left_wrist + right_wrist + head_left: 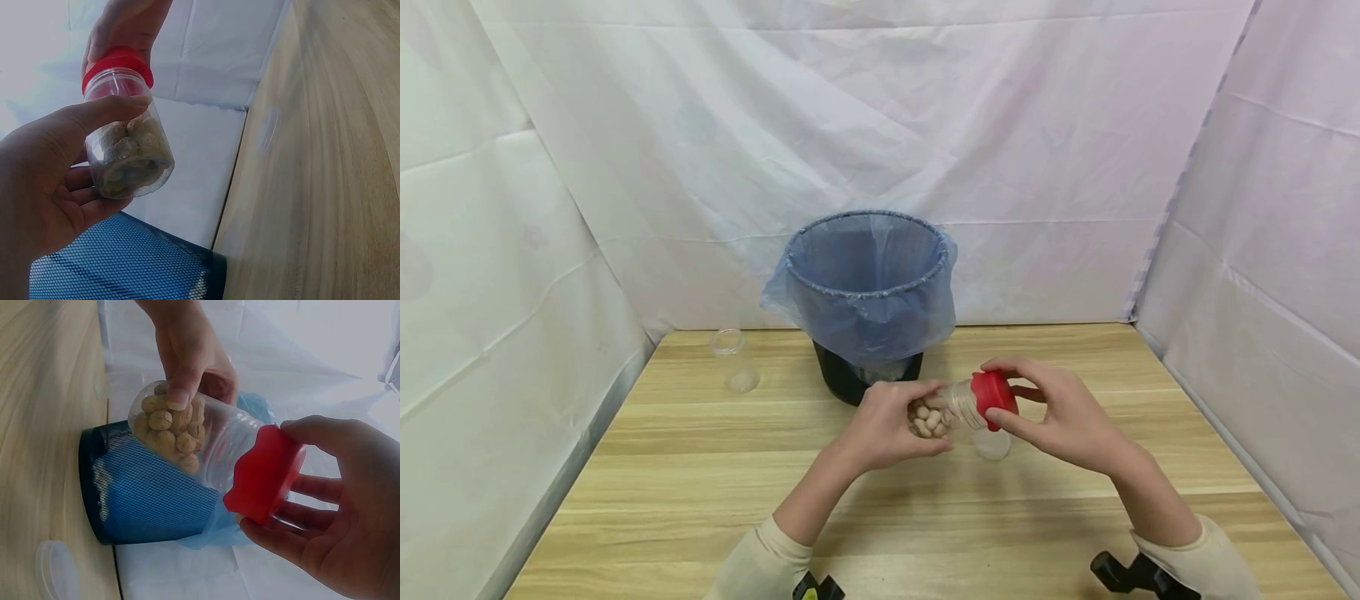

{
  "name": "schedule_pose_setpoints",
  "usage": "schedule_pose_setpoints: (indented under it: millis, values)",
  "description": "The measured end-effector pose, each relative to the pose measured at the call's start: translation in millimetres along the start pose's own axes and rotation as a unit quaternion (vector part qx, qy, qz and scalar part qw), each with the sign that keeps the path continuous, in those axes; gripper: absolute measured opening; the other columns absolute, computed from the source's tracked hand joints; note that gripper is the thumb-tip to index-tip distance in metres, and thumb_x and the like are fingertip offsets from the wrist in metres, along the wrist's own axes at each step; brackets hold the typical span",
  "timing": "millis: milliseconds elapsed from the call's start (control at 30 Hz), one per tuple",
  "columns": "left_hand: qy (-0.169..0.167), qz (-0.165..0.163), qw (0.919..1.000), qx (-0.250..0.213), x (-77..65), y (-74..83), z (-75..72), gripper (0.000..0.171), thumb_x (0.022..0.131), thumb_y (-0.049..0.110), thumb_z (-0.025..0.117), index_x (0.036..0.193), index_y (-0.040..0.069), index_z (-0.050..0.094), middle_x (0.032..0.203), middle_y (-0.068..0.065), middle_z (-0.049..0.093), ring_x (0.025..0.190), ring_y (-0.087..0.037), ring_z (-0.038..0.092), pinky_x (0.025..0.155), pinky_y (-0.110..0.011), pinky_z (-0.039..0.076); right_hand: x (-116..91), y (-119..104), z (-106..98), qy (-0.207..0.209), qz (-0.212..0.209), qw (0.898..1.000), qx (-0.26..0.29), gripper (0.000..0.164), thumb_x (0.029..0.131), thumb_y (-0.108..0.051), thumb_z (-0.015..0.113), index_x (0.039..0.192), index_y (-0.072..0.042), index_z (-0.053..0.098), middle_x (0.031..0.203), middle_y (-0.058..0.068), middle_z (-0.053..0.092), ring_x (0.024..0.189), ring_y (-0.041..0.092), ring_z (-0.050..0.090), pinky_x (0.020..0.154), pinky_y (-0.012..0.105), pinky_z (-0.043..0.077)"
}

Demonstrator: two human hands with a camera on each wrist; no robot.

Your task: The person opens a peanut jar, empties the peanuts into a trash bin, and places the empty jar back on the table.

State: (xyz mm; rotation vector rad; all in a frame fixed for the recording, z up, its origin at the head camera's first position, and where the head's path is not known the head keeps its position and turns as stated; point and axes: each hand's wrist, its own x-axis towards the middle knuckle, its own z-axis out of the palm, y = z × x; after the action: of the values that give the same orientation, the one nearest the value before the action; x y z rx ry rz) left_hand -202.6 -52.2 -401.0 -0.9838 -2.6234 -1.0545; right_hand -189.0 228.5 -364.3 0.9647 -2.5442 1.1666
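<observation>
A clear plastic jar (pixel 964 406), tilted on its side above the table, has unshelled peanuts (pixel 165 428) in its lower half. My left hand (pixel 887 425) grips its body, thumb and fingers on opposite sides. At the mouth end sits a red lid (pixel 992 400) with a wavy edge. The fingers and thumb of my right hand (pixel 1067 417) hold this lid around its rim. In the left wrist view the jar base (pixel 139 178) faces the camera, and the lid partly hides the fingers behind it.
A black mesh bin (pixel 150 487) with a blue bag (pixel 880 325) stands just beyond the hands. On the table (pixel 685 500) are a clear jar (pixel 742 381) at the left and a translucent round cap (pixel 992 445) below the held jar. White cloth surrounds the table.
</observation>
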Motion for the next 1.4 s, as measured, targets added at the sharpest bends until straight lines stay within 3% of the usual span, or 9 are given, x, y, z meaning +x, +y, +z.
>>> schedule_pose_setpoints:
  millis: [333,533,733,900,1167,1400]
  values:
    - [0.021,0.002,0.9998,-0.004,-0.3,-4.4,-6.4,0.072,0.077,0.035,0.099,0.140,0.012,0.073,0.120,-0.002,0.081,0.101,-0.013,0.075,0.088,-0.030,0.060,0,1,-12,0.015,0.006,1.000,-0.023,0.052,0.092,-0.015,0.088,0.140,-0.015,0.067,0.132,-0.001,0.074,0.114,0.012,0.072,0.093,0.038,0.065]
    - [0.036,-0.001,0.9992,-0.016,-0.2,-3.6,-7.5,0.073,0.077,0.033,0.099,0.141,0.012,0.072,0.122,-0.004,0.081,0.102,-0.015,0.076,0.088,-0.031,0.061,1,8,-20,0.041,0.000,0.997,-0.070,0.057,0.088,-0.010,0.091,0.140,-0.013,0.069,0.129,0.001,0.075,0.111,0.009,0.070,0.091,0.041,0.065]
    - [0.055,-0.002,0.9981,-0.028,0.3,-2.8,-7.2,0.073,0.076,0.030,0.100,0.140,0.010,0.073,0.123,-0.005,0.081,0.101,-0.015,0.077,0.086,-0.029,0.062,4,18,-21,0.048,-0.002,0.992,-0.116,0.057,0.085,-0.011,0.093,0.137,-0.011,0.070,0.126,0.002,0.074,0.108,0.015,0.069,0.092,0.036,0.065]
    - [0.063,-0.002,0.9973,-0.038,0.4,-2.5,-6.1,0.073,0.076,0.034,0.099,0.140,0.010,0.073,0.124,-0.004,0.080,0.100,-0.014,0.076,0.085,-0.027,0.062,6,28,-17,0.033,0.000,0.989,-0.142,0.053,0.087,-0.015,0.092,0.135,-0.008,0.071,0.126,0.006,0.075,0.107,0.023,0.072,0.088,0.048,0.066]
    - [0.069,-0.004,0.9964,-0.049,0.4,-1.5,-6.0,0.074,0.076,0.036,0.099,0.140,0.011,0.072,0.126,-0.003,0.079,0.102,-0.012,0.076,0.087,-0.027,0.062,7,54,-8,0.001,0.017,0.985,-0.170,0.054,0.086,-0.015,0.093,0.134,-0.005,0.072,0.128,0.013,0.074,0.105,0.029,0.073,0.077,0.036,0.065]
    - [0.072,0.000,0.9962,-0.050,0.0,-1.3,-6.6,0.074,0.077,0.036,0.099,0.141,0.011,0.072,0.128,-0.003,0.079,0.105,-0.013,0.077,0.088,-0.028,0.063,5,77,-1,-0.037,0.049,0.983,-0.171,0.053,0.086,-0.016,0.093,0.133,-0.005,0.072,0.129,0.018,0.073,0.110,0.038,0.071,0.079,0.046,0.067]
